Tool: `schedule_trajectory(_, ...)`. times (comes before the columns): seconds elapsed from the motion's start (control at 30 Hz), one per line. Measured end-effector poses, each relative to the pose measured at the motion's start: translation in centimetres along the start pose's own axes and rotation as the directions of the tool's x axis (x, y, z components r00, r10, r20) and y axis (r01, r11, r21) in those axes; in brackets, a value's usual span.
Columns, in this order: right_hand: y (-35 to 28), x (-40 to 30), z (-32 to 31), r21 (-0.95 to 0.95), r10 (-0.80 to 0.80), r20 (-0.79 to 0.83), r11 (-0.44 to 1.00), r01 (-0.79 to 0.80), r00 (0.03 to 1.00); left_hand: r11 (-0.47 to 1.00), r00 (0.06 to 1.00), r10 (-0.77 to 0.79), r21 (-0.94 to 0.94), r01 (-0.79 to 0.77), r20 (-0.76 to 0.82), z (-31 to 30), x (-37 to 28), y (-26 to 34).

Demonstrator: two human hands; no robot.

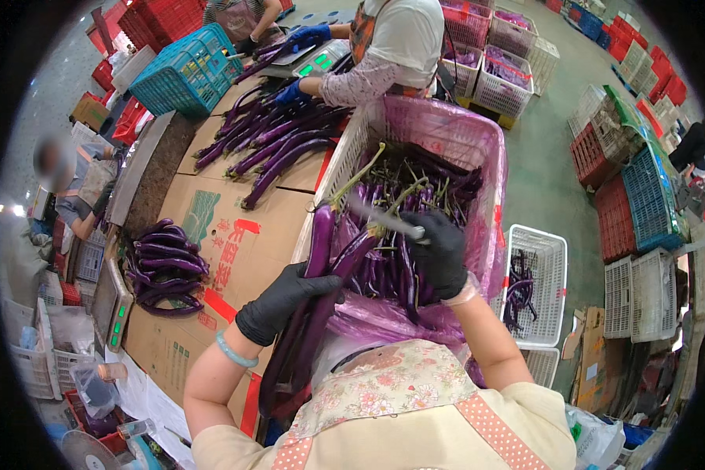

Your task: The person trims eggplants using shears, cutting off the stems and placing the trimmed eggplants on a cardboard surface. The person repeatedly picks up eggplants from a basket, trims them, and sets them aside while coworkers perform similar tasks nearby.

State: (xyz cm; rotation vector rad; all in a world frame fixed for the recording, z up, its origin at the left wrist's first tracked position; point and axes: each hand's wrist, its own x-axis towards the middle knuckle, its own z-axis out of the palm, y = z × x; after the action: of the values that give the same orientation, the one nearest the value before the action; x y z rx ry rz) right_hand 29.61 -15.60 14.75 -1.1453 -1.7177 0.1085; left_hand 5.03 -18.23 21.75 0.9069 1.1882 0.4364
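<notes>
My left hand (285, 299), in a black glove, grips two long purple eggplants (321, 235) with their stems pointing away from me. My right hand (440, 252), also black-gloved, holds a small knife (382, 217); its blade is blurred and lies across the stem (408, 195) of the right-hand eggplant. Whether the blade touches that stem I cannot tell. Beneath both hands is a large plastic crate (342, 147) lined with pink-purple plastic film (440, 120). Many eggplants (408, 282) lie inside it, stems upward.
Cardboard (211, 346) covers the table on the left, bearing an eggplant stack (167, 264) by a digital scale (116, 311). Farther back, a co-worker's blue-gloved hand (292, 93) rests at an eggplant heap (270, 129). A white crate (537, 247) with thin eggplants stands at right.
</notes>
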Motion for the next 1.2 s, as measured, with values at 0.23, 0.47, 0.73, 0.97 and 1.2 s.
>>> schedule_trajectory(0.23, 1.5, -0.4, 1.5, -0.007, -0.139, 0.211, 0.990, 0.144, 0.967, 0.996, 0.998, -0.056, -0.065, 0.055, -0.020, 2.0, 0.1, -1.4)
schedule_trajectory(0.47, 7.4, -2.7, 3.8, 0.262, 0.127, 0.116, 0.953, -0.154, 0.985, 0.993, 0.997, -0.049, -0.107, 0.044, -0.052, 2.0, -1.5, -3.5)
schedule_trajectory(0.73, 4.2, -2.6, 3.8, 0.336, -0.046, 0.300, 0.940, -0.060, 0.953, 0.937, 0.991, -0.072, -0.333, 0.107, 0.113, 2.1, -0.8, -5.5)
schedule_trajectory(0.97, 1.5, -1.3, 4.1, 0.364, -0.046, 0.275, 0.929, -0.059, 0.960, 0.947, 0.935, -0.147, -0.226, 0.227, 0.323, 2.7, 0.4, -4.6)
schedule_trajectory(1.2, 3.1, -5.2, 3.4, 0.200, 0.133, 0.443, 0.949, -0.242, 0.887, 0.988, 0.946, -0.155, 0.072, 0.140, 0.284, 1.7, -0.2, -3.6)
